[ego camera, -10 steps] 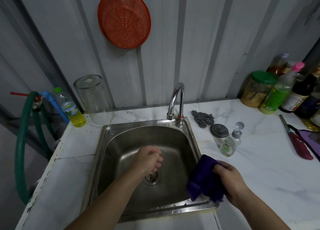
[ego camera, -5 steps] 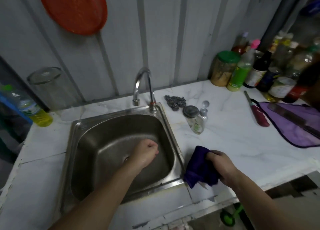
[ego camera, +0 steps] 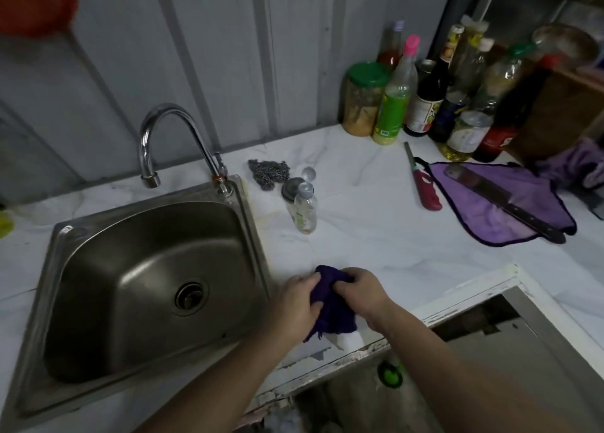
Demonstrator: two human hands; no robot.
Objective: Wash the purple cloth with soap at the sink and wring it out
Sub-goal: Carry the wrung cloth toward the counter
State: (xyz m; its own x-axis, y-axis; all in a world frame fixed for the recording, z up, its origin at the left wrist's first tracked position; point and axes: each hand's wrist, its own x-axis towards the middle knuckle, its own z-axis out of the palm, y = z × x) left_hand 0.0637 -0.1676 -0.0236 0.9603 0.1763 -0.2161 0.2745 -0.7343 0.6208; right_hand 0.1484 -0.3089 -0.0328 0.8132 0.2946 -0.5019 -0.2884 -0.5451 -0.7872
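The dark purple cloth (ego camera: 333, 311) is bunched up over the white counter, just right of the steel sink (ego camera: 153, 269). My left hand (ego camera: 294, 305) grips its left side and my right hand (ego camera: 359, 292) grips its top right. A frayed end of the cloth hangs down between my wrists. The sink basin holds nothing, its drain is open, and no water runs from the curved tap (ego camera: 170, 141). A small clear soap bottle (ego camera: 305, 208) stands on the counter behind the cloth.
A steel scourer (ego camera: 269, 173) and a small lidded jar (ego camera: 292, 191) lie near the tap. A red lighter (ego camera: 423, 181) and a knife (ego camera: 503, 197) on a lilac cloth (ego camera: 500, 204) lie to the right. Several bottles (ego camera: 425, 96) crowd the back corner. The counter's front edge (ego camera: 359, 351) is close under my hands.
My left hand left the sink basin and came right to join the right hand on the cloth. The view swung right, away from the sink's left side.
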